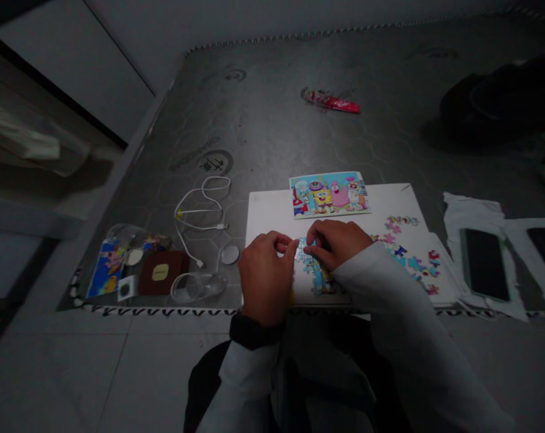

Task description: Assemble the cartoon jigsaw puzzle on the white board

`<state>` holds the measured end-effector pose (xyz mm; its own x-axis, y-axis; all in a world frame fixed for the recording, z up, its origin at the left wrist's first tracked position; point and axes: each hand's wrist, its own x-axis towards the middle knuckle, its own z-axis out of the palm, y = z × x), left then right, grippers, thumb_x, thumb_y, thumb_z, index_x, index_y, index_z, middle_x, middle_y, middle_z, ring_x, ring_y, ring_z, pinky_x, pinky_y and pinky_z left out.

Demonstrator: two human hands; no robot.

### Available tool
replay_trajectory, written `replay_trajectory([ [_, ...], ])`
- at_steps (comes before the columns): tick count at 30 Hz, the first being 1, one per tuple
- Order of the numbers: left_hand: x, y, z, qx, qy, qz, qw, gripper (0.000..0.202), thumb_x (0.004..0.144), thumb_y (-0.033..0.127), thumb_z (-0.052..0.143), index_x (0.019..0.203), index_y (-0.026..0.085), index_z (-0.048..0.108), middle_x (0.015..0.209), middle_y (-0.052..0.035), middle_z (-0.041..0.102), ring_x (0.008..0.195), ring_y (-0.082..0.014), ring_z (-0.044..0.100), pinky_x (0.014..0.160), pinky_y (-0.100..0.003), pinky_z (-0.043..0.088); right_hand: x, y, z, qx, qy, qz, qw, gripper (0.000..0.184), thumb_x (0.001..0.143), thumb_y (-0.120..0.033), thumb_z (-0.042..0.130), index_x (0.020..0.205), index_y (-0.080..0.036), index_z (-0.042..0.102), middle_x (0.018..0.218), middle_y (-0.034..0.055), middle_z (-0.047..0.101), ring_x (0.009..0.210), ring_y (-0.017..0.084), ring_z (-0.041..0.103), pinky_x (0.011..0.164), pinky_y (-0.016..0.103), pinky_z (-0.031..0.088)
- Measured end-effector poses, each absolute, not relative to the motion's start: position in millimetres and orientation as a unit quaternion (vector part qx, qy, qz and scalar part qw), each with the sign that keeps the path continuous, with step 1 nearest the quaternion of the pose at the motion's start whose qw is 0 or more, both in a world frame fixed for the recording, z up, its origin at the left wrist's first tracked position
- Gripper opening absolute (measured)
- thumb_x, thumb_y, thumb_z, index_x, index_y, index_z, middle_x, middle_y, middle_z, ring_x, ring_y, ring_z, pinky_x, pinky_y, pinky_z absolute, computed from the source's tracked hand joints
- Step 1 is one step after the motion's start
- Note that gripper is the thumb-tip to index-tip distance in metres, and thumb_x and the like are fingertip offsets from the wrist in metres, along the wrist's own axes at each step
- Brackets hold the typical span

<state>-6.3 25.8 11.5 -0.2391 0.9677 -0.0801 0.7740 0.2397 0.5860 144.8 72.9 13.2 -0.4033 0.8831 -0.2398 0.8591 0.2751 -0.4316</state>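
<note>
A partly joined jigsaw puzzle (305,257) with light blue pieces lies on the white board (267,210). My left hand (267,273) is at its left edge, thumb and forefinger pinched at a corner piece. From the right, my right hand (340,240) closes its fingers on the puzzle's upper edge and covers part of it. Loose jigsaw pieces (414,264) are scattered over the board's right side. Above the hands, a cartoon picture card (330,195) lies across the board's far edge.
Left of the board are a white cable (189,226), a clear plastic cup (198,287), a round lid (230,254), a brown case (160,272) and a blue packet (104,270). A phone (485,264) lies right. Farther back is a red wrapper (333,102).
</note>
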Motion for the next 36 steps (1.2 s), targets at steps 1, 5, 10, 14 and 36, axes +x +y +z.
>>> replay_trajectory([
  [1, -6.0, 25.8, 11.8, 0.577, 0.756, 0.220, 0.216, 0.015, 0.086, 0.033, 0.067, 0.084, 0.020, 0.073, 0.080, -0.0020, 0.073, 0.072, -0.0162, 0.065, 0.069, -0.029, 0.043, 144.6, 72.8, 13.0, -0.544, -0.800, 0.252, 0.025, 0.007, 0.086, -0.027, 0.067, 0.089, -0.022, 0.062, 0.083, 0.0010, 0.066, 0.076, 0.018, 0.057, 0.070, 0.030, 0.034],
  [5, -9.3, 24.9, 17.2, 0.581, 0.754, 0.227, 0.205, 0.017, 0.088, 0.035, 0.065, 0.087, 0.021, 0.074, 0.081, -0.0017, 0.074, 0.073, -0.0166, 0.065, 0.069, -0.029, 0.043, 145.7, 72.2, 14.5, -0.528, -0.820, 0.219, 0.021, 0.010, 0.087, -0.030, 0.066, 0.093, -0.022, 0.063, 0.085, 0.0023, 0.068, 0.080, 0.019, 0.059, 0.072, 0.031, 0.035],
  [10, -26.5, 19.5, 35.1, 0.577, 0.769, 0.222, 0.162, 0.019, 0.090, 0.038, 0.062, 0.090, 0.023, 0.074, 0.083, 0.0002, 0.074, 0.069, -0.0169, 0.065, 0.070, -0.030, 0.044, 157.8, 72.8, 27.4, -0.523, -0.832, 0.181, 0.033, 0.015, 0.090, -0.034, 0.062, 0.096, -0.021, 0.064, 0.086, 0.0042, 0.070, 0.078, 0.019, 0.060, 0.070, 0.032, 0.036],
  [14, -40.4, 13.9, 47.4, 0.582, 0.781, 0.185, 0.131, 0.020, 0.090, 0.037, 0.061, 0.093, 0.023, 0.075, 0.086, -0.0013, 0.076, 0.073, -0.0192, 0.067, 0.068, -0.031, 0.043, 173.1, 73.0, 35.6, -0.552, -0.824, 0.117, 0.038, 0.014, 0.089, -0.034, 0.059, 0.094, -0.023, 0.065, 0.082, 0.0017, 0.070, 0.071, 0.018, 0.060, 0.065, 0.031, 0.034],
  [36, -63.6, 0.3, 57.1, 0.591, 0.793, 0.067, 0.135, 0.017, 0.090, 0.037, 0.064, 0.099, 0.029, 0.075, 0.095, 0.0019, 0.077, 0.079, -0.0219, 0.068, 0.066, -0.032, 0.040, 177.8, 74.2, 41.6, -0.591, -0.795, 0.125, -0.057, 0.021, 0.089, -0.041, 0.056, 0.099, -0.027, 0.067, 0.085, 0.0006, 0.074, 0.068, 0.020, 0.064, 0.063, 0.035, 0.040],
])
